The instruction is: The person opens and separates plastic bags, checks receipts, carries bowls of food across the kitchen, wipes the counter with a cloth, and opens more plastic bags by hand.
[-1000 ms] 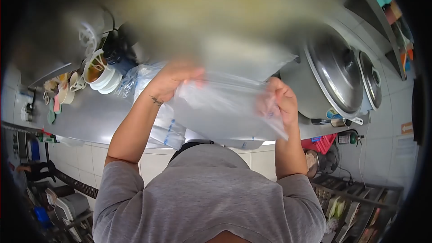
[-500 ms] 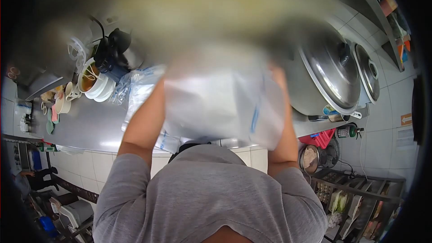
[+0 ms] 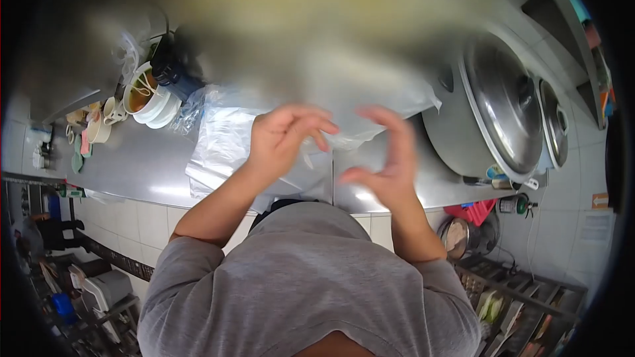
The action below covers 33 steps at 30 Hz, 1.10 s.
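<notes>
My left hand (image 3: 286, 139) hovers over the steel counter (image 3: 135, 172) with its fingers loosely curled and apart, holding nothing that I can see. Opposite it, my right hand (image 3: 391, 158) forms a wide C, thumb and fingers spread, slightly blurred by motion. Just beyond both hands is a translucent plastic bag (image 3: 390, 89), its far part lost in the blur at the top. White plastic bags (image 3: 221, 139) lie in a flat pile by my left forearm. Whether either hand touches the plastic bag is unclear.
A large lidded pot (image 3: 456, 119) stands close on the right. At the left are a white bowl with brown liquid (image 3: 141, 96), a dark blue appliance (image 3: 175, 79) and cups (image 3: 99, 130). A red basket (image 3: 473, 211) sits lower right, beside shelving (image 3: 522, 297).
Both hands have let go of the translucent plastic bag, which was held up before my chest. It now lies farther off, and my hands have come into view, open.
</notes>
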### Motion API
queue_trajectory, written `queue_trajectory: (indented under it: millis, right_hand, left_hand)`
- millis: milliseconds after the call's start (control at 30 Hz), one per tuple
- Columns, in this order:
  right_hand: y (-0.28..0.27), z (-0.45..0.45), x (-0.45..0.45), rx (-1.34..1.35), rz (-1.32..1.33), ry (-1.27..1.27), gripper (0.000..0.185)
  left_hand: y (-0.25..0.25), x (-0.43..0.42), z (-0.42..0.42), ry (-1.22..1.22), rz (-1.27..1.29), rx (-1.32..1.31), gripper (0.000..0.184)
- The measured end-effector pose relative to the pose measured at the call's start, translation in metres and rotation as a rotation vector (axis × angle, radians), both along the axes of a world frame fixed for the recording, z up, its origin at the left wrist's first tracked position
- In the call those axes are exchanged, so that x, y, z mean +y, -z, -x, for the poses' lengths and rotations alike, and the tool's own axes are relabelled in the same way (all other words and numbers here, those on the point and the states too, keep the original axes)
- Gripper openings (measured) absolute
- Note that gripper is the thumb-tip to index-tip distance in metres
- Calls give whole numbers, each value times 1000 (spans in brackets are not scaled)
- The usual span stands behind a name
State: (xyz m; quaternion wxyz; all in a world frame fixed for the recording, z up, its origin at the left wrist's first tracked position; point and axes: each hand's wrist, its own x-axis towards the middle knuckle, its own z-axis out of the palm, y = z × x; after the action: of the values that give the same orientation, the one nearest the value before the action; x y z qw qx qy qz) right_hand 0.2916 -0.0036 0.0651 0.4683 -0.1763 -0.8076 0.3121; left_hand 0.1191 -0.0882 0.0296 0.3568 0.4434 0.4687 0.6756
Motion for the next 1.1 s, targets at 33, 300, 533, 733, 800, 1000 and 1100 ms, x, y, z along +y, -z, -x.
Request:
queue_trajectory:
  millis: [33, 300, 533, 733, 800, 1000, 1100]
  right_hand:
    - [0, 7, -4, -111, 135, -127, 37]
    - [-19, -25, 6, -187, 94, -138, 11]
    - [-47, -82, -17, -381, 265, -95, 18]
    - [-66, -118, -58, -114, 102, 139, 22]
    - [-71, -121, -73, -23, 185, 167, 15]
    - [-49, -124, -57, -246, -298, 320, 11]
    - [-48, -108, -42, -191, -350, 318, 10]
  left_hand:
    - [-16, -5, -9, 115, -180, 7, 23]
    - [-52, -11, -18, 29, 33, 455, 31]
    - [-49, 12, -37, 310, -249, 229, 19]
    - [-66, 22, -80, 419, -291, 158, 20]
    - [-62, 22, -90, 510, -311, 179, 20]
    - [-70, 14, -93, 385, -105, 286, 11]
    - [-57, 13, -71, 315, 23, 515, 15]
